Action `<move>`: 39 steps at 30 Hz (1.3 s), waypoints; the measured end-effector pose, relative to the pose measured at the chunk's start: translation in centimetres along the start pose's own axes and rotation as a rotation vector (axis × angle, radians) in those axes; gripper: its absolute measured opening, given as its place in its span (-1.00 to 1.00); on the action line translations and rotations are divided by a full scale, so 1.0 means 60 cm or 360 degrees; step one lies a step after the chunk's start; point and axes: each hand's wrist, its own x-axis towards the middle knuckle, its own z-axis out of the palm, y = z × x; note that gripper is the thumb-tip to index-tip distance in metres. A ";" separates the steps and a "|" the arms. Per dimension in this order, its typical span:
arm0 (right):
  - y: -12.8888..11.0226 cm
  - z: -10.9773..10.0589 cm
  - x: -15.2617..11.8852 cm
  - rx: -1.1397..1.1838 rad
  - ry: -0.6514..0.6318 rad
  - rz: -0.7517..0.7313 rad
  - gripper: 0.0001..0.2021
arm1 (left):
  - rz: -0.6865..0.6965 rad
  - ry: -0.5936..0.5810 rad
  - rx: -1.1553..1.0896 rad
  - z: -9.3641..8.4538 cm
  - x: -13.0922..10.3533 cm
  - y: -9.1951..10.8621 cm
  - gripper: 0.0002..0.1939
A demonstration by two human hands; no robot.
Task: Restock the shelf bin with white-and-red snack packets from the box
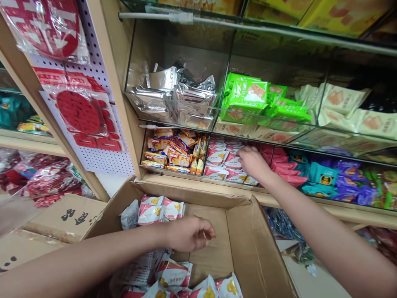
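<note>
My right hand [252,162] reaches into a low shelf compartment, its fingers closed at the edge of a white and pink snack packet [232,160]. Similar packets lie in rows there, and part of the grip is hidden. Above an open cardboard box [245,231] hovers my left hand [192,234], its fingers loosely curled, thumb apart, with nothing visible in them. Inside the box, more white and pink packets [175,271] lie near me, and a small group of packets [151,211] sits at the far left. Bare cardboard shows on the box floor.
Left of the right hand's compartment are orange snack packets [176,151]; right of it are pink packets [287,167] and teal packets [322,176]. The shelf above holds silver packets [176,93] and green packets [248,97]. Closed cartons [65,215] stand left of the box.
</note>
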 end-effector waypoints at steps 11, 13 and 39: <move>-0.135 -0.047 -0.111 0.0912 0.0175 -0.0404 -0.86 | 0.0103 -0.0493 0.0559 0.089 -0.009 -0.023 -0.68; -0.162 -0.046 -0.138 0.1122 0.0036 -0.0356 -0.88 | -0.0003 -0.0445 0.0414 0.088 -0.009 -0.021 -0.70; -0.207 -0.025 -0.148 0.3031 -0.0338 0.0859 -0.65 | -0.0096 0.1077 -0.1697 -0.057 0.011 0.040 -0.67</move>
